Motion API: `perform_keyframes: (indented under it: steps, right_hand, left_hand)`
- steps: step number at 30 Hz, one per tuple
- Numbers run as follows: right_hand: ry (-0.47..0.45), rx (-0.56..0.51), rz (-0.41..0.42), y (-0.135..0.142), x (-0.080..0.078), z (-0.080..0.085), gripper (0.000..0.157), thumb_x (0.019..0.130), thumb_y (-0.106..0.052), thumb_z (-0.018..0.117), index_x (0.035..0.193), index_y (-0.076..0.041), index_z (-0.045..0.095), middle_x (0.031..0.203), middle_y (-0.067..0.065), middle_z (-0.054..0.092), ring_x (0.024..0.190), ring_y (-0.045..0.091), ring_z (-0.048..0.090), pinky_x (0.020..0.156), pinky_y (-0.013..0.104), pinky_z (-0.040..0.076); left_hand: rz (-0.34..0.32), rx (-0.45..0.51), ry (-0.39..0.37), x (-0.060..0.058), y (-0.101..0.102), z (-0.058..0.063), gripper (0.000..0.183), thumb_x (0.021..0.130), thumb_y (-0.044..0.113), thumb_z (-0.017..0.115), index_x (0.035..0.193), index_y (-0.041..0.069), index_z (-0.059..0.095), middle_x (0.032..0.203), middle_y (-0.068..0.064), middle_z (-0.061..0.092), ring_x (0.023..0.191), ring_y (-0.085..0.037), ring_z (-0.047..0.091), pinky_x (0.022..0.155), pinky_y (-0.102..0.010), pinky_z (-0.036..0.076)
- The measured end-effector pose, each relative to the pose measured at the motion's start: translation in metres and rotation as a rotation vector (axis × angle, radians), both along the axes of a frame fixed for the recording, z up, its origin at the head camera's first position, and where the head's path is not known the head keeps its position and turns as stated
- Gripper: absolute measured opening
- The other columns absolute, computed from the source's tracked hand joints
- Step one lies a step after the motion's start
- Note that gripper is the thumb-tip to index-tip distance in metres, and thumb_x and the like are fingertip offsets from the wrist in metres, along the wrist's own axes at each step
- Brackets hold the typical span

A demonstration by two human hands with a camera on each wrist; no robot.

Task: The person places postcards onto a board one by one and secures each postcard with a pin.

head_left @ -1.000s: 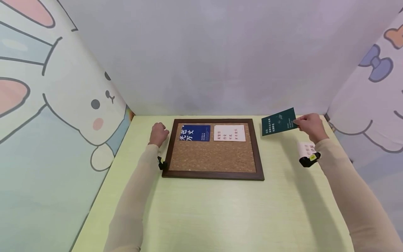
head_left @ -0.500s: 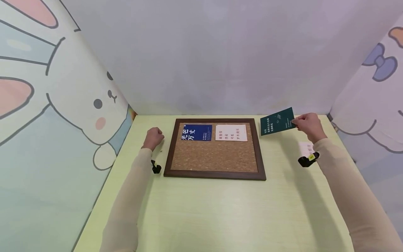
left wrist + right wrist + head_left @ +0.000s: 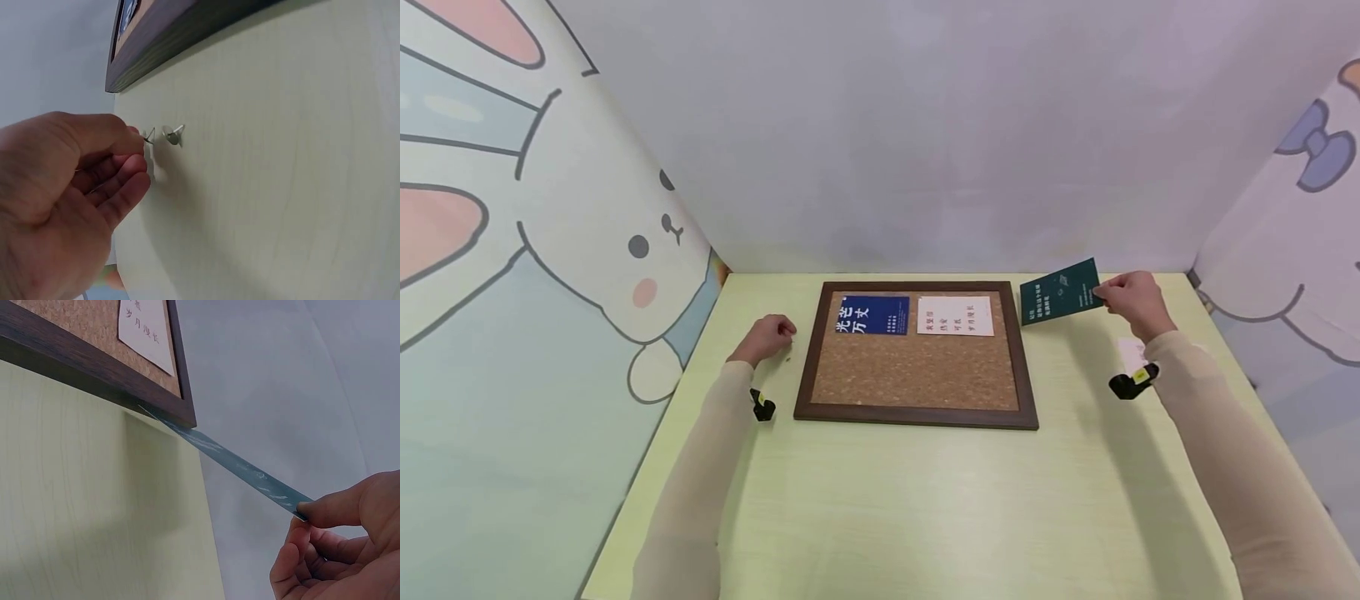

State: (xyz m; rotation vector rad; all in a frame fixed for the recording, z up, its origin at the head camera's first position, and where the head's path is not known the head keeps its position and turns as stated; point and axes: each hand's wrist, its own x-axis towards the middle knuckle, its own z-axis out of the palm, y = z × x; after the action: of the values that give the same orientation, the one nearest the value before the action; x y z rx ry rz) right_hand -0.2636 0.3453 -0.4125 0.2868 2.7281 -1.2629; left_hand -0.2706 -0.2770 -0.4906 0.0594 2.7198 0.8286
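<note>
**Pairing a dark green paper card (image 3: 1058, 293) with a small silvery metal tack (image 3: 150, 137)**

The card is right of centre in the head view, held tilted just beside the brown wood-framed rectangular corkboard (image 3: 917, 414). The right hand (image 3: 1137, 303) pinches it by its right edge. The left hand (image 3: 764, 337), left of centre, appears to pinch the tack at its fingertips; a second silvery tack (image 3: 173, 135) lies just beside, in the upper middle of the left wrist view.

The step in hand looks like fetching a fastener for the card. The next move probably calls for bringing both over the board's bare lower cork, squaring the card and pressing the tack through.

A blue card with white characters (image 3: 872, 316) and a white card with reddish characters (image 3: 956, 317) fill much of the board's upper half, limiting room there. Another white card (image 3: 1131, 352) lies on the pale yellow wooden counter (image 3: 917, 500) at right, partly hidden by the black wrist camera (image 3: 1130, 386).
</note>
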Motion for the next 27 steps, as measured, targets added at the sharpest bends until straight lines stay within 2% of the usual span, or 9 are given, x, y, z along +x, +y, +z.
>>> perform_keyframes:
  steps: [6,14,22,27]
  right_hand:
    - [0.0,0.004,-0.005,-0.0016,-0.0002,-0.0037,0.037,0.097,-0.022,0.056,0.109,0.013,0.06,0.081,0.002,0.062,0.077,0.019,0.057,0.061,0.018,0.047]
    - [-0.006,-0.005,-0.009,-0.0058,0.0013,-0.0062,0.038,0.098,-0.022,0.055,0.111,0.013,0.06,0.084,0.005,0.062,0.078,0.02,0.056,0.062,0.019,0.047]
    - [0.005,0.01,-0.013,-0.0038,0.0024,-0.0031,0.038,0.098,-0.024,0.054,0.109,0.012,0.06,0.084,0.005,0.06,0.083,0.025,0.057,0.064,0.021,0.046]
    - [0.023,0.002,0.0,-0.0033,0.0028,-0.0018,0.037,0.098,-0.023,0.055,0.107,0.013,0.061,0.08,0.002,0.06,0.075,0.017,0.057,0.062,0.019,0.047]
  left_hand:
    - [-0.05,0.012,0.002,0.0022,-0.002,-0.0014,0.021,0.092,0.002,0.052,0.11,-0.002,0.063,0.102,-0.014,0.061,0.088,-0.023,0.052,0.077,-0.034,0.043]
    - [-0.048,0.004,0.022,0.0009,-0.005,-0.0068,0.013,0.093,0.006,0.057,0.102,0.001,0.065,0.095,-0.012,0.062,0.084,-0.021,0.052,0.074,-0.032,0.043]
    - [-0.044,-0.025,0.033,0.0043,-0.0039,-0.0041,0.009,0.092,0.007,0.06,0.097,0.003,0.066,0.093,-0.01,0.063,0.081,-0.021,0.052,0.071,-0.032,0.043]
    - [-0.029,-0.041,0.027,0.0058,-0.0045,-0.0034,0.006,0.092,0.011,0.064,0.093,0.005,0.065,0.089,-0.008,0.062,0.078,-0.02,0.052,0.068,-0.032,0.042]
